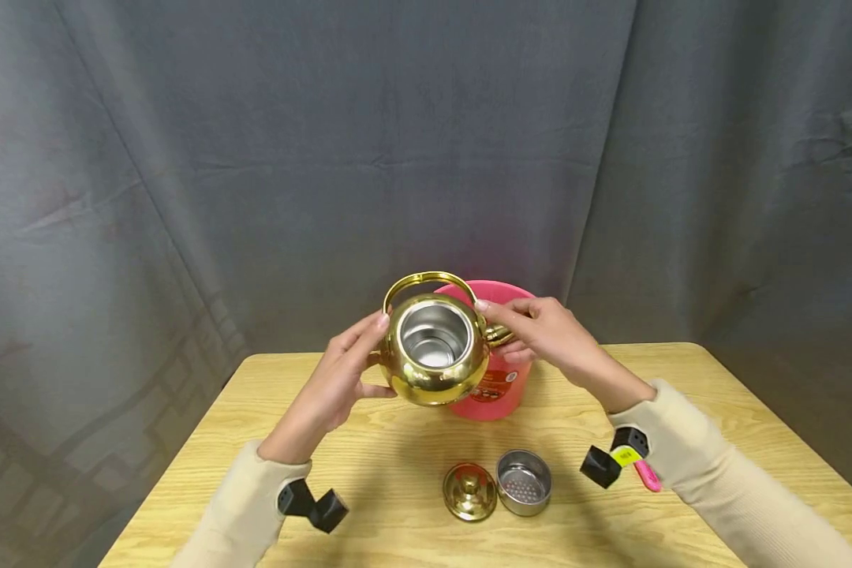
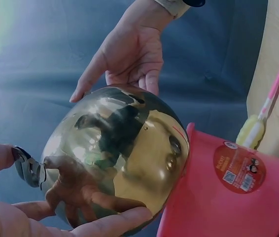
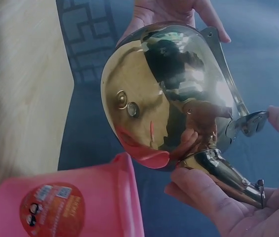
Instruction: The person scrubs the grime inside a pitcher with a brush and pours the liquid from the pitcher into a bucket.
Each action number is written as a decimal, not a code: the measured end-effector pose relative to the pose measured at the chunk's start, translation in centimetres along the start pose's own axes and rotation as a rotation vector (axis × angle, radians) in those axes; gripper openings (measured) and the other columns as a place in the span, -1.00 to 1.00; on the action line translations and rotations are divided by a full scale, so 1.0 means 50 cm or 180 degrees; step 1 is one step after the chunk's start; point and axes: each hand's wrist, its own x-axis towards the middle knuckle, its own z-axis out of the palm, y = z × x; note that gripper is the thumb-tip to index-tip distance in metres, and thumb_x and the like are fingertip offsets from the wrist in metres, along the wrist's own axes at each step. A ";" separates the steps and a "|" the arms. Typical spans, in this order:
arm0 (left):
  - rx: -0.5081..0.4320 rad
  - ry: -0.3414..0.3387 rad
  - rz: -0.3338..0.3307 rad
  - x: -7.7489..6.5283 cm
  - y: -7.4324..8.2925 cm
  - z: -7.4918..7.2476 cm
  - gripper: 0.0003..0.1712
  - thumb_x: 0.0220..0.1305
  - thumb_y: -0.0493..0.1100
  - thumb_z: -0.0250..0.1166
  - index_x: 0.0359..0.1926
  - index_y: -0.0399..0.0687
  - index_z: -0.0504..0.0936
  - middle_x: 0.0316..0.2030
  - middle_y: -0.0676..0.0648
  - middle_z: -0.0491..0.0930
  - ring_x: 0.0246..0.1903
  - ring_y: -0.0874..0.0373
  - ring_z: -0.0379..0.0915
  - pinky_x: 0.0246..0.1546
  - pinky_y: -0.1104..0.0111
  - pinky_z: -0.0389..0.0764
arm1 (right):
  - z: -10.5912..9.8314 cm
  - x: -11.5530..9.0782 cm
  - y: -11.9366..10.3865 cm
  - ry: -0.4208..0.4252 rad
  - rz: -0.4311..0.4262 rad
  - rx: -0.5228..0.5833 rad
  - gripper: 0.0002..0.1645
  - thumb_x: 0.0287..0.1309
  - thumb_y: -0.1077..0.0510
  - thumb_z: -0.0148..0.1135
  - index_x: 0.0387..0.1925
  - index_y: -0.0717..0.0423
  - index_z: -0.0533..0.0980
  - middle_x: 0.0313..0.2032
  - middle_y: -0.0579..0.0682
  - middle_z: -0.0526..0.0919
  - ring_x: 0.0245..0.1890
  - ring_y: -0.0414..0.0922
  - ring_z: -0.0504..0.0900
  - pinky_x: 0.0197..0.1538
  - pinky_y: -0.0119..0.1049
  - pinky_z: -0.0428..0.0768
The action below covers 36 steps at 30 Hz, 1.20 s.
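Both hands hold up a shiny gold metal teapot [image 1: 433,388], its lidless mouth tipped toward the head camera so the steel inside shows. My left hand [image 1: 341,367] grips the side opposite the spout, thumb near the foot of the hoop handle [image 1: 429,277] and fingers along the body. On the other side, my right hand [image 1: 557,335] has its thumb at the handle's other foot and its fingers around the spout [image 3: 223,173]. Below on the table lie the gold lid [image 1: 470,495], knob up, and a round steel strainer [image 1: 524,483] with a perforated bottom.
Behind the teapot stands a pink bucket [image 1: 509,401] with a red label. A brush [image 2: 252,132] with a yellow-white head and pink handle lies beyond it, partly hidden by the right sleeve in the head view. Grey curtain [image 1: 397,158] hangs behind the wooden table [image 1: 369,473].
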 end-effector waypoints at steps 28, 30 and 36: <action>0.0028 -0.0216 0.0493 0.107 0.024 0.027 -0.36 0.41 0.00 0.08 0.44 -0.07 0.26 0.30 -0.13 0.32 0.18 -0.12 0.34 -0.17 -0.11 0.63 | -0.075 0.021 -0.030 0.0113 0.0070 0.0215 -0.18 0.23 -0.21 0.22 0.17 0.43 0.38 0.04 0.30 0.53 -0.20 -0.02 0.69 -0.02 -0.16 0.64; 0.0041 -0.0232 0.0524 0.113 0.026 0.027 -0.37 0.41 0.00 0.09 0.43 -0.06 0.26 0.30 -0.13 0.33 0.18 -0.10 0.34 -0.14 -0.11 0.62 | -0.079 0.024 -0.031 0.0129 0.0081 0.0201 -0.19 0.22 -0.22 0.23 0.16 0.42 0.39 0.02 0.28 0.55 -0.21 -0.03 0.70 -0.01 -0.16 0.63; 0.0139 -0.0291 0.0634 0.127 0.025 0.028 -0.39 0.43 -0.03 0.10 0.44 -0.03 0.27 0.30 -0.11 0.34 0.14 -0.08 0.37 -0.09 -0.09 0.61 | -0.086 0.037 -0.023 0.0148 0.0125 0.0242 -0.21 0.18 -0.22 0.28 0.13 0.37 0.43 -0.04 0.20 0.59 -0.18 -0.03 0.70 0.02 -0.13 0.61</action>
